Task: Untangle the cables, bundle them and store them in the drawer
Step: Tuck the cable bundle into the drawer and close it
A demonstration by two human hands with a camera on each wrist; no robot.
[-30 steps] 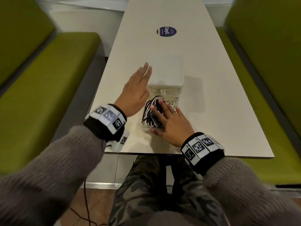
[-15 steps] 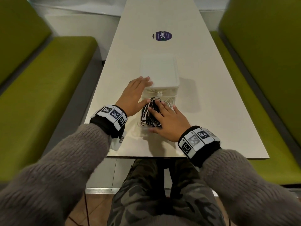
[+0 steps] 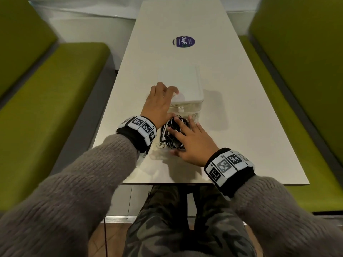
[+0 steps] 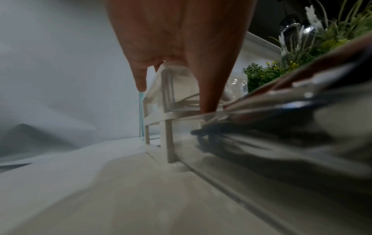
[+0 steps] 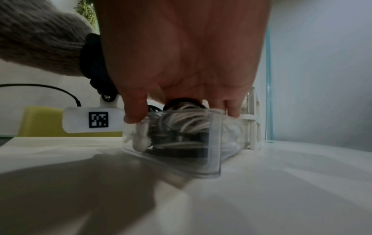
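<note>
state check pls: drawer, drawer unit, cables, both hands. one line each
drawer: pulled out of its unit toward the person, clear plastic, holding cables.
cables: black and white, heaped in the drawer, rising above its rim.
drawer unit: white, upright on the table.
left hand: fingers curled over the unit's near left top corner, gripping it.
right hand: flat, fingers spread, pressing on the cables.

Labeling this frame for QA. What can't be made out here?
- Cables in the open drawer: head view, right hand covers them, so ties and count are unclear.
- Left hand grip on the drawer unit: left wrist view, thumb hides the contact.
- Upper drawer contents: left wrist view, too blurred.
</note>
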